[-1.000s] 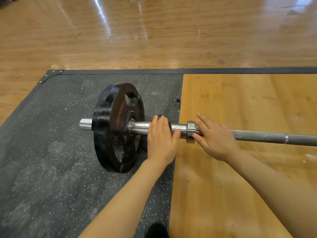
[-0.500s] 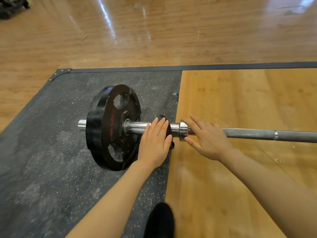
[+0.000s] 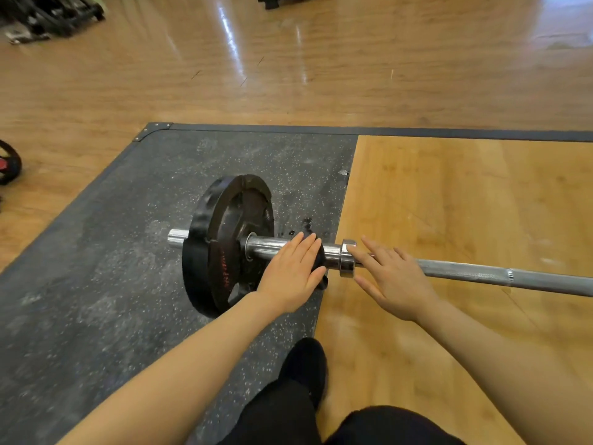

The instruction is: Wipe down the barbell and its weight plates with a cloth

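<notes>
On the sleeve, left hand: your left hand (image 3: 290, 273) lies flat with its fingers straight and together, pressing a small black cloth (image 3: 317, 259) onto the polished steel sleeve (image 3: 269, 246); only the cloth's edge shows past your fingertips and below your thumb.
Right hand: your right hand (image 3: 393, 277) is spread wide, fingers straight and apart, resting over the bar just right of the collar; it grips nothing, and the fingertips reach the shiny steel collar ring (image 3: 348, 257).
Barbell: the long grey steel barbell (image 3: 465, 273) lies on the floor, running from the plate at the left out past the right edge of the view; its shaft is knurled beyond your right hand.
Weight plate: the round black rubber weight plate with red lettering and grip cut-outs (image 3: 226, 245) stands upright on the sleeve, just left of your left hand, with the sleeve's short end sticking out on its far side.
Under the plate: the plate rests on the dark speckled rubber mat (image 3: 106, 268) of the lifting platform.
Under the bar: the shaft crosses the light wooden platform panel (image 3: 465, 194), which butts against the mat.
Beyond: glossy wooden gym floor (image 3: 288, 65) surrounds the platform; dark equipment sits at the far left corner, too blurred to name.
Near you: a black shoe (image 3: 305, 364) stands on the seam between mat and panel.
</notes>
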A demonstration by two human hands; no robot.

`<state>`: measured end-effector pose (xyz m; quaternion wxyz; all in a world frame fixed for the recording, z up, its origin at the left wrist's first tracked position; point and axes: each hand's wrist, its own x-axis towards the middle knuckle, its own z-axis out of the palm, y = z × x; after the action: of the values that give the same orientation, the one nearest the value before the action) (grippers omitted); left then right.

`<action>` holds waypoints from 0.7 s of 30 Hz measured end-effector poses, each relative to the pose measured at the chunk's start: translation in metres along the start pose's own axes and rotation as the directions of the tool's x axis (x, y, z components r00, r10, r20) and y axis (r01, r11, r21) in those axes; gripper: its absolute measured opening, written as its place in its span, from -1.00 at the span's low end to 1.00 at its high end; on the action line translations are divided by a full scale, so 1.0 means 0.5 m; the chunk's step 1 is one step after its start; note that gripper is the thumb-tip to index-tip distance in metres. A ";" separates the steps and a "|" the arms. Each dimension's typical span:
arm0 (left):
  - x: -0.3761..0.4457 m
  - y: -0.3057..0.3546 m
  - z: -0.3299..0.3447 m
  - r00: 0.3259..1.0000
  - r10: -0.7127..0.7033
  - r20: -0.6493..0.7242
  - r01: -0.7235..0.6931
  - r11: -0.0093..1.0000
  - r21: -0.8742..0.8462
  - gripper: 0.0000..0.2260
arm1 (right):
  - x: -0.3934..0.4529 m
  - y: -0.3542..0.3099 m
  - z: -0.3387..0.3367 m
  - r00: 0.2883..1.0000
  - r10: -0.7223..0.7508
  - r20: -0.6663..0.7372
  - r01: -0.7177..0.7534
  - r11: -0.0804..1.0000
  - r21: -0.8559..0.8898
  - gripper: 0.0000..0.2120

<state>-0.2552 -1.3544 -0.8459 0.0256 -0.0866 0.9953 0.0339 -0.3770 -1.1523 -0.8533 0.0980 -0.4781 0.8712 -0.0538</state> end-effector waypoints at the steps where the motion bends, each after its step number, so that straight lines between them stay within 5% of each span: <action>1: -0.010 -0.002 0.000 1.000 0.003 0.012 -0.003 1.000 0.010 -0.44 | -0.007 -0.004 -0.002 1.000 -0.010 0.004 0.010 1.000 0.008 -0.44; 6: -0.066 -0.012 0.003 0.997 -0.043 0.057 0.040 0.998 0.053 -0.48 | -0.052 -0.010 -0.025 1.000 -0.007 -0.012 0.008 0.997 0.073 -0.45; 15: -0.103 0.033 0.034 0.991 -0.091 -0.098 0.080 0.991 -0.111 -0.47 | -0.073 -0.021 0.025 0.998 0.056 -0.038 -0.057 0.998 -0.027 -0.40; 21: -0.077 0.090 0.038 0.980 -0.015 -0.199 -0.014 0.990 -0.143 -0.48 | -0.083 -0.034 0.060 0.989 0.081 -0.121 -0.096 0.988 -0.123 -0.38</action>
<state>-0.2244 -1.3022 -0.8601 -0.0807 -0.0914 0.9878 0.0968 -0.3346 -1.1262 -0.8743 0.0187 -0.4405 0.8973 -0.0205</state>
